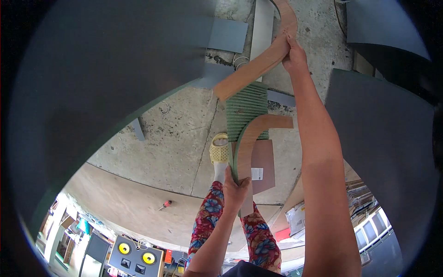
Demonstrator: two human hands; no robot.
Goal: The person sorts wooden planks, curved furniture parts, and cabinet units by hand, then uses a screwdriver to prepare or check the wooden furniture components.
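Note:
My left hand [236, 188] is closed round the lower end of a curved wooden piece [247, 150], which bends to the right at its top. Farther ahead, my right hand [295, 54] grips a second, larger curved piece [258, 67] near its bend; one end points down and left, the other runs out of the top of the view. Between the two pieces lies a ribbed green panel [244, 108]. A brown board with a white label [265, 168] is behind the piece in my left hand.
Large dark curved panels stand at left [115, 55] and right [378, 129]. Grey boards [228, 36] lie on the concrete floor [184, 134]. A red-handled screwdriver [166, 204] is at lower left, with a speaker box [134, 256] below. A yellow clog [219, 150] is on one foot.

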